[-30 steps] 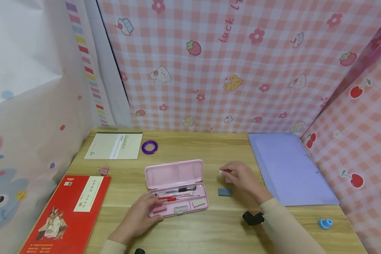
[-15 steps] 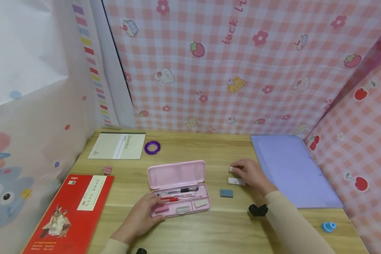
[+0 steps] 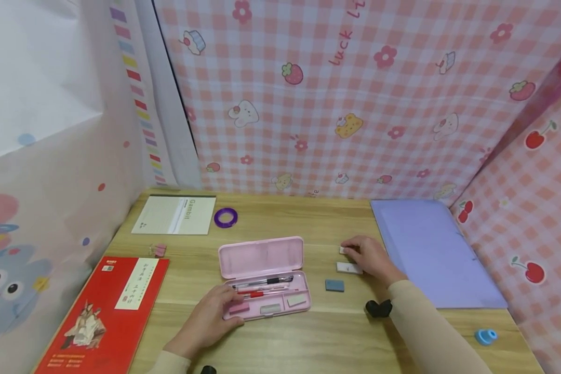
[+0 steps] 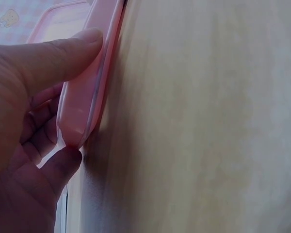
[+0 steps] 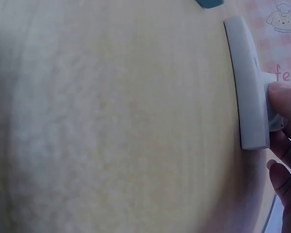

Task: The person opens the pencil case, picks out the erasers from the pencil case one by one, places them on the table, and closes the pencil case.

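A pink pencil case (image 3: 262,258) lies with its lid raised. Inside are a black-gripped pen (image 3: 276,280), a red pen (image 3: 250,294), a pink eraser (image 3: 239,308), a grey-green eraser (image 3: 270,309) and a pale eraser (image 3: 296,300). My left hand (image 3: 211,317) grips the case's left end, thumb on its front wall in the left wrist view. My right hand (image 3: 369,258) pinches a small white eraser (image 3: 342,250), seen partly behind the long white eraser (image 5: 247,82) in the right wrist view. A blue eraser (image 3: 334,285) lies nearer me.
On the left are a red book (image 3: 98,327), a pink binder clip (image 3: 160,250), a notebook (image 3: 168,215) and a purple tape roll (image 3: 226,218). A lavender folder (image 3: 430,249) and a small blue cone-shaped piece (image 3: 486,337) lie at right. Patterned cloth (image 3: 322,104) hangs behind the table.
My right hand has shifted to the right with the small white eraser, and the long white eraser now shows beside it. My left hand stays on the pencil case.
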{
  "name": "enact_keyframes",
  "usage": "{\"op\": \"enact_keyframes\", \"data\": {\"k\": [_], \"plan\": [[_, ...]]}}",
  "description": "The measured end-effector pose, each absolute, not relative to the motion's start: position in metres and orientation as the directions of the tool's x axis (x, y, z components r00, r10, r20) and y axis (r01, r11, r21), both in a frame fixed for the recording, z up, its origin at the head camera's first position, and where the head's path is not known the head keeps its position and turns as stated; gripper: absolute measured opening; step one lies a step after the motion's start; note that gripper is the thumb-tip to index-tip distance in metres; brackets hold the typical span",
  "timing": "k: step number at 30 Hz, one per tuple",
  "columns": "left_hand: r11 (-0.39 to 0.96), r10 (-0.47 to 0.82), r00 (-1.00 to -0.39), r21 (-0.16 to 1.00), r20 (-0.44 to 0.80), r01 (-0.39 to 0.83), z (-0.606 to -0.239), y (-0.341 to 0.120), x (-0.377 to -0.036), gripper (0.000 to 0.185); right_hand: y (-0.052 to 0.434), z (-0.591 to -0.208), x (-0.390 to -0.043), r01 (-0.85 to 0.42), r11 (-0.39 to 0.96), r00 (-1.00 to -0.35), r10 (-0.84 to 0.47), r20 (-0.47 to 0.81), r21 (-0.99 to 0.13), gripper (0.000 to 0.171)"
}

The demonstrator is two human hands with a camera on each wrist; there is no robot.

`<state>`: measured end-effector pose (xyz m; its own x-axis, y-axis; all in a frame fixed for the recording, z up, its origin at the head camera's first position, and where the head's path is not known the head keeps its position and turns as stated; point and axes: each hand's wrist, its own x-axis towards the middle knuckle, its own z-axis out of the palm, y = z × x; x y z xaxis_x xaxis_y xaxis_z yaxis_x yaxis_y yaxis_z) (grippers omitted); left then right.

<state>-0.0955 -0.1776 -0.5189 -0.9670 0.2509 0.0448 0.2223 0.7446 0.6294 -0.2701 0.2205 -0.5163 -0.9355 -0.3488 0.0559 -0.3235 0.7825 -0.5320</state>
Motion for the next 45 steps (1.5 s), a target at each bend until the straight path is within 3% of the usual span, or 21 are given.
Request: {"op": "enact_keyframes", "data": {"k": [22, 28, 34, 40, 45], "plan": [[0.754, 0.251, -0.968, 0.622, 0.024, 0.211, -0.521, -0.177, -0.094, 0.039, 0.223, -0.525, -0.272, -0.327, 0.789, -0.938, -0.338, 0.077, -0.520, 0.019], [0.748, 0.256, -0.966, 0.623, 0.047, 0.228, -0.522, -0.177, -0.095, 0.040, 0.220, -0.513, -0.262, -0.370, 0.763, -0.927, -0.337, 0.161, -0.531, 0.025], [0.747, 0.265, -0.959, 0.608, 0.099, 0.269, -0.520, -0.178, -0.095, 0.040, 0.190, -0.489, -0.233, -0.508, 0.698, -0.860, -0.450, 0.243, -0.505, 0.022], [0.744, 0.256, -0.965, 0.625, 0.063, 0.238, -0.519, -0.179, -0.096, 0.039, 0.153, -0.482, -0.201, -0.698, 0.595, -0.714, -0.616, 0.332, -0.397, 0.021], [0.748, 0.256, -0.965, 0.623, 0.050, 0.231, -0.521, -0.179, -0.096, 0.039, 0.125, -0.486, -0.177, -0.765, 0.495, -0.628, -0.714, 0.309, -0.412, 0.018]]}}
